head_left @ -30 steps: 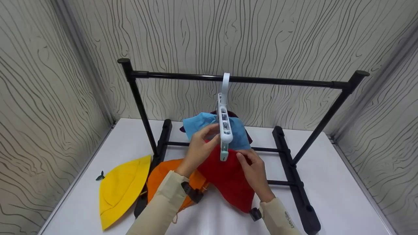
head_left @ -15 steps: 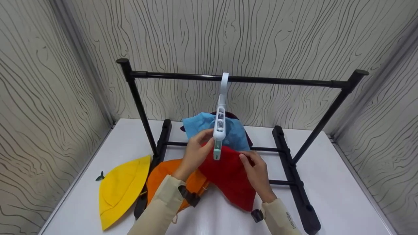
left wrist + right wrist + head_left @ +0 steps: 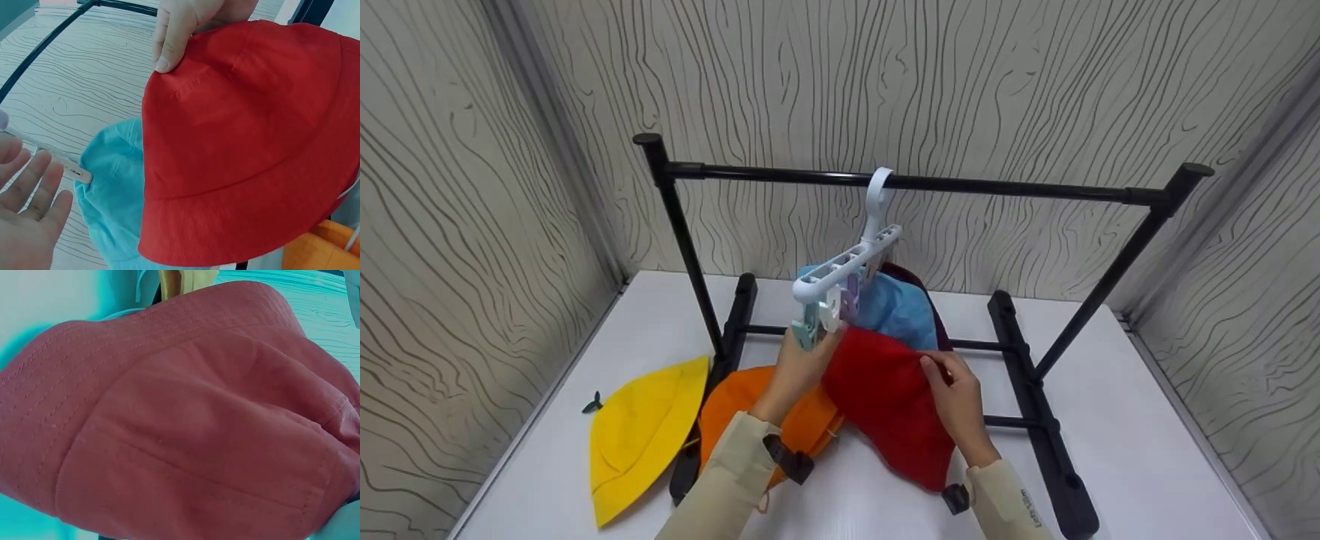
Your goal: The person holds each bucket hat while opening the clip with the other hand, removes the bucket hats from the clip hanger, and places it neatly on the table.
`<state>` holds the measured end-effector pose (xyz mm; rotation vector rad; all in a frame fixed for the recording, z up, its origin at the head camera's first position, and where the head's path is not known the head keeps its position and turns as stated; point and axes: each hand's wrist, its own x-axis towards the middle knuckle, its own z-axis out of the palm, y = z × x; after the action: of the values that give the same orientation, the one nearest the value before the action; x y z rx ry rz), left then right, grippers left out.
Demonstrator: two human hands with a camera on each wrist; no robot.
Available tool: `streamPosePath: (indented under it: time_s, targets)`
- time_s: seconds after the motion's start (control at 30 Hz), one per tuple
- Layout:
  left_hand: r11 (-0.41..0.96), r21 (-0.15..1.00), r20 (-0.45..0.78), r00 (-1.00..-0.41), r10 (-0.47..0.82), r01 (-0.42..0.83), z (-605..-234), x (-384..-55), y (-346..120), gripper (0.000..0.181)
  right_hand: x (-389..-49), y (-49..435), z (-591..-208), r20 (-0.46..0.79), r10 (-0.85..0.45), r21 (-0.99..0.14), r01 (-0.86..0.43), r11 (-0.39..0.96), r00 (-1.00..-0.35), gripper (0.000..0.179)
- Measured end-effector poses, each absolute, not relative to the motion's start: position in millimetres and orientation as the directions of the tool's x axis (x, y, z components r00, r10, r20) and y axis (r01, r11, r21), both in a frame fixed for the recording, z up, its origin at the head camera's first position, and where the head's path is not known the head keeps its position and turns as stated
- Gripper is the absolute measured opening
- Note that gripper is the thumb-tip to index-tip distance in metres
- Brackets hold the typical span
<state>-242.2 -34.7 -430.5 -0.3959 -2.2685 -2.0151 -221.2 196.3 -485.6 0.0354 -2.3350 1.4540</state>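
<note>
My right hand [image 3: 960, 397] pinches the crown of a red bucket hat [image 3: 885, 405], thumb and fingers at its upper right edge. The hat hangs brim down and fills most of the right wrist view. My left hand [image 3: 796, 371] is at the near end of a white clip hanger [image 3: 847, 264], beside a teal clip [image 3: 806, 330]. In the left wrist view, the left hand's fingers [image 3: 40, 183] are spread and loosely bent. Purple and white clips hang along the bar. A light blue hat [image 3: 896, 307] hangs behind the red one, with a dark maroon hat [image 3: 915, 277] farther back.
A black rack's top rail [image 3: 1005, 185] carries the hanger's hook. An orange hat [image 3: 735, 397] lies under my left forearm. To its left, a yellow hat [image 3: 641, 435] with a green sprout rests on the white table [image 3: 1155, 435]. Patterned walls surround the table.
The hanger first swings slightly, then turns so its near end points left, showing the clips along its side. My left hand moves left and down with it. The right hand still holds the red hat.
</note>
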Motion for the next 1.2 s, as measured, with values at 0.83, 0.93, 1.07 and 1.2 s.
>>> streamPosePath:
  time_s: [0.83,0.93,1.07,1.2]
  targets:
    - [0.066,0.954,0.28,-0.947,0.157,0.293,-451,-241,-45,0.037,-225,215,-509,0.129,0.263,-0.913,-0.011,0.409,-0.956,0.035]
    - [0.078,0.955,0.274,-0.951,0.139,0.287,-453,-241,-45,0.034,-225,216,-513,0.116,0.275,-0.916,0.005,0.402,-0.954,0.035]
    - [0.132,0.947,0.278,-0.953,0.121,0.293,-455,-239,-46,0.032,-226,218,-518,0.13,0.287,-0.907,0.003,0.422,-0.949,0.034]
    - [0.158,0.944,0.276,-0.955,0.112,0.291,-459,-238,-46,0.032,-225,220,-523,0.142,0.281,-0.897,-0.003,0.442,-0.949,0.036]
